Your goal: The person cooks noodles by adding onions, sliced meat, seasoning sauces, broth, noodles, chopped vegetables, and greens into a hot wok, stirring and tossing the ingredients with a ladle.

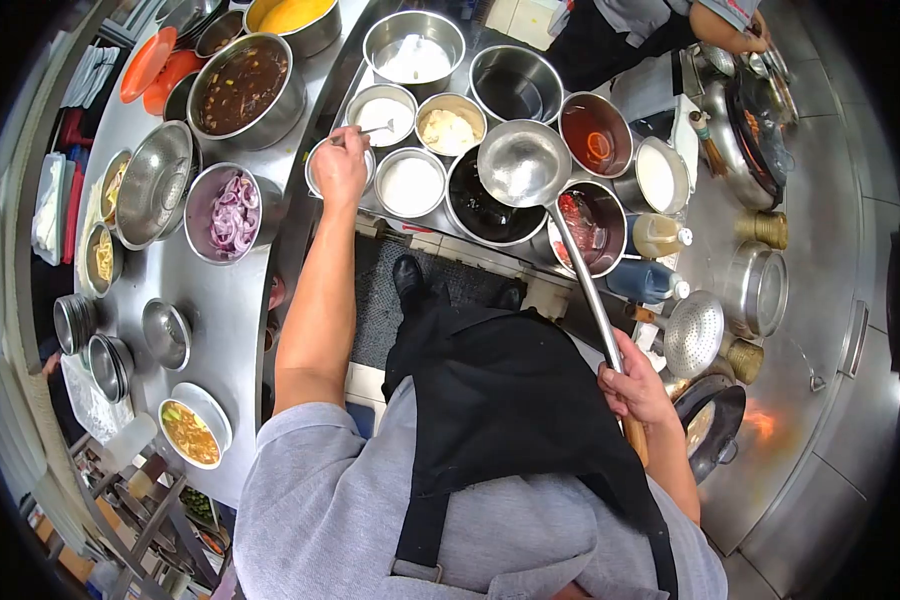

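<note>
My left hand [340,168] is closed on a small spoon [375,128], whose end reaches over a metal pot of white powder [382,116]. Below that hand sits another round container [315,172], partly covered by it. In my right hand [638,382] is the handle of a large ladle [595,300]. The ladle's bowl [525,163] hangs over the pots, above one with dark liquid [490,215]. Beside it stand a pot of white seasoning [411,183] and a pot with red contents [588,225].
A pot of sliced onions [233,215], a strainer [150,185] and a soup bowl [190,433] stand on the left counter. To the right are bottles [648,281], a skimmer [694,333] and a wok [710,425] near a flame. A co-worker's arm [727,28] shows at the top right.
</note>
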A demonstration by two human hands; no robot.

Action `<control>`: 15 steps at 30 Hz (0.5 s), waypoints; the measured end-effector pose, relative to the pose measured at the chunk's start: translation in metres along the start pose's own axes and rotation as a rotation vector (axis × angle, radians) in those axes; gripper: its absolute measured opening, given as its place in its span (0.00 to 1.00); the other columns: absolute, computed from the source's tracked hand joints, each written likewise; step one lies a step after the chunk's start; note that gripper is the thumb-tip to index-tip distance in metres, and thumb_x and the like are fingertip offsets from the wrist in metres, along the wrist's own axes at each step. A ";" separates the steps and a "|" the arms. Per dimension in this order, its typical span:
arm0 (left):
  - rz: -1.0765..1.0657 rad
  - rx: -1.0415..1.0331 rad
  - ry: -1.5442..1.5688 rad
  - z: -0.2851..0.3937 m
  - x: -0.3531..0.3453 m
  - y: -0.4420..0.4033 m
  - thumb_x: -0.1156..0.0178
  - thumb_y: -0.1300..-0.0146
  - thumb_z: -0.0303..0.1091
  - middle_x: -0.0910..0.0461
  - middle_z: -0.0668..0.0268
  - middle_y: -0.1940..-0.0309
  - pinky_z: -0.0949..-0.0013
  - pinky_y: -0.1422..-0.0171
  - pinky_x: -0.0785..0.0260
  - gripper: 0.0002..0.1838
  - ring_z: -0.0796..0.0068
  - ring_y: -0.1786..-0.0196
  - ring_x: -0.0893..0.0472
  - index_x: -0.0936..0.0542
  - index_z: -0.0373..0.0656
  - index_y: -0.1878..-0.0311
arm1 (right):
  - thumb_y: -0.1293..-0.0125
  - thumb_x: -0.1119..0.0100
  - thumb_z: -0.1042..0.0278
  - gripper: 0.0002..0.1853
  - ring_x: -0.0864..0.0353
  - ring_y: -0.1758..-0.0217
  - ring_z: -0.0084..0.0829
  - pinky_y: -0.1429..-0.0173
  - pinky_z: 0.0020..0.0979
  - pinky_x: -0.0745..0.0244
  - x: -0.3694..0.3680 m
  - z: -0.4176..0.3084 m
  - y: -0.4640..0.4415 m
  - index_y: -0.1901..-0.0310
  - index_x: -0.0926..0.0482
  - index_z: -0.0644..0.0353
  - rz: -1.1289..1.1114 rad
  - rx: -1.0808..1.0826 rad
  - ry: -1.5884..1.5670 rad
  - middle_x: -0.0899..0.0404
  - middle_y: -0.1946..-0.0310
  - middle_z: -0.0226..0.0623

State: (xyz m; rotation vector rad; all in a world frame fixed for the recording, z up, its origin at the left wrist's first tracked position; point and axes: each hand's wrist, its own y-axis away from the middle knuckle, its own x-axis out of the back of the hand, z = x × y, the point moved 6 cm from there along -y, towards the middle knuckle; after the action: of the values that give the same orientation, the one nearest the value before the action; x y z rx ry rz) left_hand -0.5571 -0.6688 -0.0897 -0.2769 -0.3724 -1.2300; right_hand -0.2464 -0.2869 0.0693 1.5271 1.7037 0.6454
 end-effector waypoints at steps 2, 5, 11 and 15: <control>-0.013 0.069 0.197 -0.010 -0.005 0.001 0.48 0.27 0.36 0.13 0.55 0.65 0.69 0.52 0.20 0.17 0.68 0.60 0.12 0.18 0.30 0.54 | 0.33 0.43 0.74 0.38 0.42 0.87 0.17 0.85 0.18 0.42 0.004 0.006 0.001 0.24 0.49 0.51 0.012 0.013 -0.013 0.35 0.78 0.29; 0.021 0.180 0.487 -0.022 -0.003 0.000 0.50 0.27 0.32 0.14 0.51 0.65 0.69 0.59 0.19 0.16 0.66 0.64 0.13 0.21 0.26 0.53 | 0.33 0.43 0.75 0.38 0.43 0.86 0.17 0.85 0.18 0.42 0.002 0.006 0.003 0.24 0.49 0.51 0.022 0.030 -0.033 0.35 0.78 0.29; 0.101 0.291 0.657 -0.035 0.008 0.007 0.51 0.27 0.32 0.15 0.51 0.64 0.71 0.59 0.20 0.16 0.66 0.64 0.13 0.21 0.25 0.54 | 0.33 0.44 0.76 0.38 0.43 0.83 0.17 0.84 0.18 0.43 -0.003 0.004 0.003 0.24 0.49 0.51 0.040 0.029 -0.025 0.36 0.78 0.29; 0.098 0.289 0.680 -0.024 0.021 0.013 0.52 0.27 0.32 0.15 0.50 0.63 0.71 0.58 0.20 0.16 0.67 0.63 0.13 0.21 0.25 0.53 | 0.33 0.45 0.77 0.38 0.43 0.83 0.17 0.84 0.18 0.43 -0.004 0.003 0.003 0.24 0.49 0.51 0.057 0.031 -0.021 0.36 0.78 0.29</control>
State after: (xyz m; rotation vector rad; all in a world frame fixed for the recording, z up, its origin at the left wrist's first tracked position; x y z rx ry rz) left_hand -0.5356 -0.6922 -0.1025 0.3666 0.0577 -1.0839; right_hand -0.2421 -0.2906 0.0705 1.6036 1.6665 0.6322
